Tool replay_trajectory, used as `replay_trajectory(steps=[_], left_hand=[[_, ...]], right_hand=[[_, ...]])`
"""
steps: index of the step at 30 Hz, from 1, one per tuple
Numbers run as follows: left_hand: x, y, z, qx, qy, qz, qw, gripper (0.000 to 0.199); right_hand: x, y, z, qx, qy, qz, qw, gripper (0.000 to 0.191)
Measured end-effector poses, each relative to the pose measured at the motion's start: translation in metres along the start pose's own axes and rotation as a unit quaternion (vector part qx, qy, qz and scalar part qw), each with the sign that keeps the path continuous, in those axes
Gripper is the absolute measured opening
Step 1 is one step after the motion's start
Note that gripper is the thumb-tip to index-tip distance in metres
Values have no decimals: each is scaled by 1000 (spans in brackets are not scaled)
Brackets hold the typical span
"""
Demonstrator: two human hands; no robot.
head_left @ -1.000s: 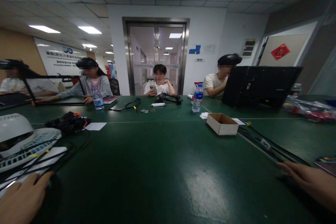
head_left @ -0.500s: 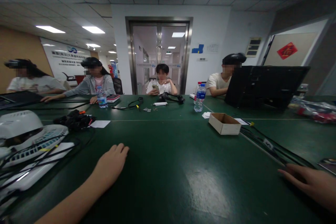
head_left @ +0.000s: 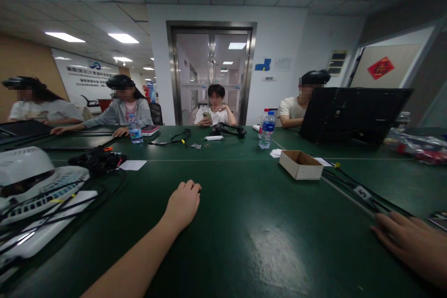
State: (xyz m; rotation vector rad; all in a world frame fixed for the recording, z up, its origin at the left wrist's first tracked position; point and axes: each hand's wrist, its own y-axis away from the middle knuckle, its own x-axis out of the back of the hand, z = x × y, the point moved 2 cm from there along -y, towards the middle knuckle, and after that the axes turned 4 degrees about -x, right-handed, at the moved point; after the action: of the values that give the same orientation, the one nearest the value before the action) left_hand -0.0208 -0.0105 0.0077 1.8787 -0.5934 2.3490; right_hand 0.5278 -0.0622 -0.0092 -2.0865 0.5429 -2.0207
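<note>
My left hand [head_left: 184,202] rests on the green table [head_left: 223,251] left of the middle, its fingers curled down and pressed together; whether anything is under them is hidden. At the right edge, my right hand [head_left: 407,240] lies with its fingers slightly apart beside the black cables [head_left: 375,202], which carry a tag marked 5. Nothing shows in its grasp. A small open cardboard box [head_left: 301,171] stands beyond and between the hands, nearer the right one. Behind it are plastic bottles, one with a blue label [head_left: 267,129].
A white helmet-like object [head_left: 26,167], a white power bank-like slab [head_left: 52,223] and tangled black cables fill the left side. A black monitor [head_left: 352,114] stands at the back right. Several people sit across the table; another bottle [head_left: 134,129] is near one.
My left hand has slid to the right across the table. My right hand has shifted slightly, its fingers a little more spread beside the cables.
</note>
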Motion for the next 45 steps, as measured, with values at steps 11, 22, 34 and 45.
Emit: replay_trajectory(steps=[11, 22, 34, 45], left_hand=[[-2, -3, -3, -4, -1, -9, 1000, 33], [-4, -3, -3, -13, -9, 12, 1000, 33], [-4, -2, -3, -11, 7, 20, 1000, 33], [-7, -10, 1, -14, 65, 40, 997, 34]], right_hand=[[9, -11, 15, 25, 39, -58, 997, 34], [13, -10, 8, 41, 52, -21, 998, 30], [29, -6, -19, 132, 101, 101, 981, 27], [47, -6, -231, 251, -78, 29, 964, 20]])
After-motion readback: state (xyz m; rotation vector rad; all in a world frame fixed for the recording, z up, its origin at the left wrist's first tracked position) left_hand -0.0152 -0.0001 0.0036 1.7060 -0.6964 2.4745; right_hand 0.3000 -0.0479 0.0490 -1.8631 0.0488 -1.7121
